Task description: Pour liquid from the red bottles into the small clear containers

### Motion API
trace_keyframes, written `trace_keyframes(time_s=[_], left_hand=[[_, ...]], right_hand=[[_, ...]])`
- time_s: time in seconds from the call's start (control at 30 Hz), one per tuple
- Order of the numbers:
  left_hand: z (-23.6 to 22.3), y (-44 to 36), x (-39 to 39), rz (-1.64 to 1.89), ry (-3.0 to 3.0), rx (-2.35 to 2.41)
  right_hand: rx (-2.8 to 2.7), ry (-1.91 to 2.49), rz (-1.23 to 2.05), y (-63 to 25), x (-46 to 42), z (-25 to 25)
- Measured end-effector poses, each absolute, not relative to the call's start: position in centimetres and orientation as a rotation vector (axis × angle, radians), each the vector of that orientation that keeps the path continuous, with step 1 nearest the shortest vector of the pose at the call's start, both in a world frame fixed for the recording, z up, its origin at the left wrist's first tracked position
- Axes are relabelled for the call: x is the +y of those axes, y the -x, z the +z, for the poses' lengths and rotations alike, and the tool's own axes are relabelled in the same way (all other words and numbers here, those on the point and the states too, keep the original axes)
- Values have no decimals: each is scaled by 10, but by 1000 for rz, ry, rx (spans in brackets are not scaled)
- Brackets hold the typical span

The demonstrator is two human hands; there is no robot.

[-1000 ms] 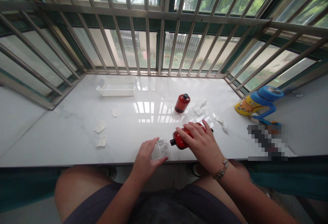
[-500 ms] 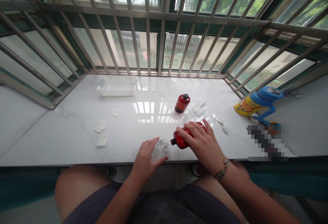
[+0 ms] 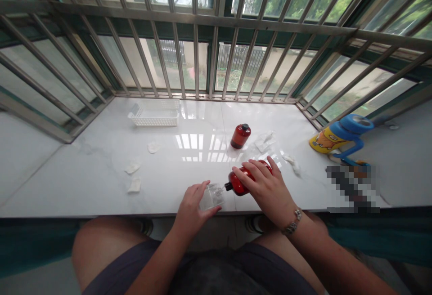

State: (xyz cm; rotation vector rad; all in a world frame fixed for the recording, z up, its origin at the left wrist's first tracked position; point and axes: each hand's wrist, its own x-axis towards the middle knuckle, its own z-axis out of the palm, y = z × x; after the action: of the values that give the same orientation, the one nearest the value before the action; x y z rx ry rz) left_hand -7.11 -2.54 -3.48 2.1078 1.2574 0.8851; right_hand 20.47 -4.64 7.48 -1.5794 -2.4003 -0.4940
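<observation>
My left hand (image 3: 194, 203) is wrapped round a small clear plastic container (image 3: 212, 197) at the front edge of the white ledge. In my right hand (image 3: 266, 185) lies a red bottle (image 3: 238, 184), tipped over so that its black neck points left at the container's mouth. A thin clear trickle shows between the neck and the container. Farther back stands a second red bottle (image 3: 240, 136), upright with a black cap and dark liquid near its base. Fingers hide much of the tilted bottle and part of the container.
A white perforated basket (image 3: 155, 119) sits at the back left. Several white pads, one a round pad (image 3: 153, 147), lie on the left. Crumpled tissue (image 3: 265, 141) is right of the standing bottle. A blue and yellow flask (image 3: 340, 133) stands far right, beside a blurred-out patch. Metal bars (image 3: 209, 61) close off the back.
Almost nothing differs. Both hands keep their places and the red bottle stays tilted toward the container; the view has shifted only very slightly.
</observation>
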Motion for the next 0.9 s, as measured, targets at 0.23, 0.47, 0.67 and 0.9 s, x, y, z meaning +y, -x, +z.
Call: trace_keyframes(time_s=[0.23, 0.47, 0.67, 0.9], left_hand=[[-34, 72, -25, 889, -2118, 1253], [-31, 71, -25, 884, -2116, 1261], [-30, 70, -26, 870, -2125, 1258], [-30, 71, -25, 888, -2158, 1277]], right_hand=[[-2402, 1571, -512, -205, -46, 75], [-2419, 1583, -499, -204, -47, 78], [-2425, 1574, -512, -204, -46, 78], [-2424, 1555, -521, -202, -46, 78]])
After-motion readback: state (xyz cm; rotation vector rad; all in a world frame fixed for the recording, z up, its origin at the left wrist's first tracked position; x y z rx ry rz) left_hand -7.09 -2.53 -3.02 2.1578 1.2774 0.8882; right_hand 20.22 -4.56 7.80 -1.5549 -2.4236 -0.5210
